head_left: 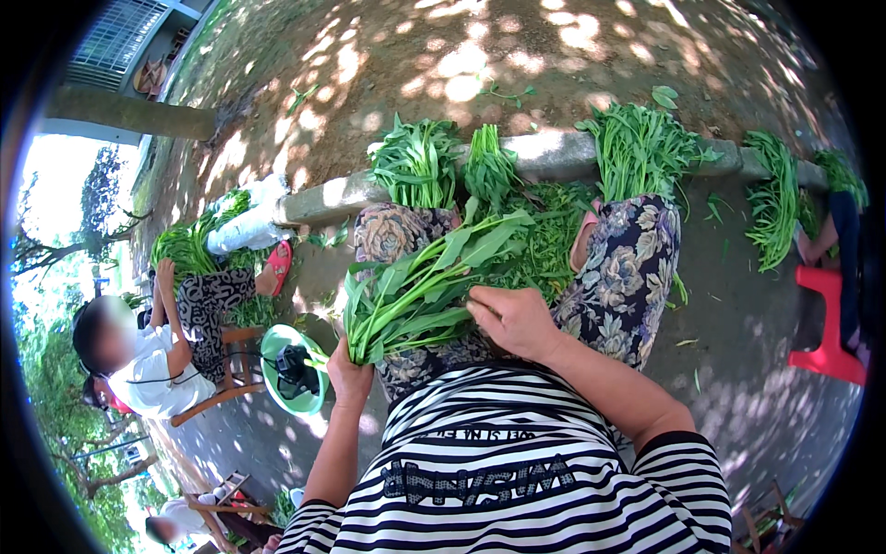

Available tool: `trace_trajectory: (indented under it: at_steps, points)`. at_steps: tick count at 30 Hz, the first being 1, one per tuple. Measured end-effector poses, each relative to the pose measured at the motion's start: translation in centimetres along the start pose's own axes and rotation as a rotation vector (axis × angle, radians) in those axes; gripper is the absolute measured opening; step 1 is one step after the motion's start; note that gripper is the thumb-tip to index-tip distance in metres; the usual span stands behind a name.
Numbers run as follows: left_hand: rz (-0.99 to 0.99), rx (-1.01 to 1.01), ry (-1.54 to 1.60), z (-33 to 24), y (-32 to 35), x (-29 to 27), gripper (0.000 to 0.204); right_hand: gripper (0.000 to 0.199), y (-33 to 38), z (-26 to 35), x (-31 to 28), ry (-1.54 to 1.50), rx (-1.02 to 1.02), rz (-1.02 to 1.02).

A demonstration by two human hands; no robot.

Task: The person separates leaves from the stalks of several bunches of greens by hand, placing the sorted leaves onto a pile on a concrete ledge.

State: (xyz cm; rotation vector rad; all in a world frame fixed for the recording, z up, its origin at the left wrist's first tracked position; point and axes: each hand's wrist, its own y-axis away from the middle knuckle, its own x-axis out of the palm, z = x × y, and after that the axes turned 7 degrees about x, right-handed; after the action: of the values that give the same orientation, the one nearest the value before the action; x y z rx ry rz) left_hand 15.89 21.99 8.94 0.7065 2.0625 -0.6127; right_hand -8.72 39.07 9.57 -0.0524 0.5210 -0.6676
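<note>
My left hand is wrapped round the stems of a bunch of leafy greens, long-stemmed like water spinach. The bunch slants over my lap, its leaves pointing away to the right. Close to the leaves' right side is my right hand, its fingers curled in; what they hold, if anything, is hidden. Between my feet lies a heap of loose greens. Beyond my knees, bunches of greens rest against a low stone kerb: one at the left, a smaller one beside it, and a large one at the right.
A pale green basin with a dark object in it stands left of me. Farther left, a seated person handles greens. At the right are more greens and a red plastic stool. The stone kerb edges bare soil.
</note>
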Motion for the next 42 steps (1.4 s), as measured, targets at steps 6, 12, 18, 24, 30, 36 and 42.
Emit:
trace_trajectory:
  at_steps: [6, 12, 18, 24, 30, 36, 42]
  points:
    - [0.008, 0.027, -0.027, 0.3, 0.1, 0.0, 0.021, 0.019, -3.1, -0.7, -3.3, -0.169, 0.229, -0.112]
    - [0.004, 0.082, -0.093, 1.1, 0.0, 0.3, 0.022, 0.031, -6.8, 1.4, -3.1, 0.127, 0.35, 0.104]
    - [0.017, 0.081, -0.121, 1.2, 0.2, 0.0, 0.023, 0.055, -6.6, -0.6, 0.7, -0.349, 0.441, 0.244]
    - [-0.011, -0.031, 0.002, 0.3, 0.1, 0.3, 0.021, 0.023, -2.4, 1.1, -0.6, -0.427, 0.203, -0.141]
    - [-0.021, 0.016, -0.029, 0.4, -0.2, 0.4, 0.022, 0.032, -2.3, 0.9, 0.0, -0.797, 0.432, -0.139]
    - [-0.003, 0.151, -0.227, 1.2, -0.1, 0.3, 0.024, 0.081, -6.4, 1.0, 0.7, -0.781, 0.856, 0.023]
    - [0.0, 0.112, -0.221, 1.1, 0.2, 0.2, 0.023, 0.066, -3.8, 1.6, 3.4, -1.064, 0.417, -0.311]
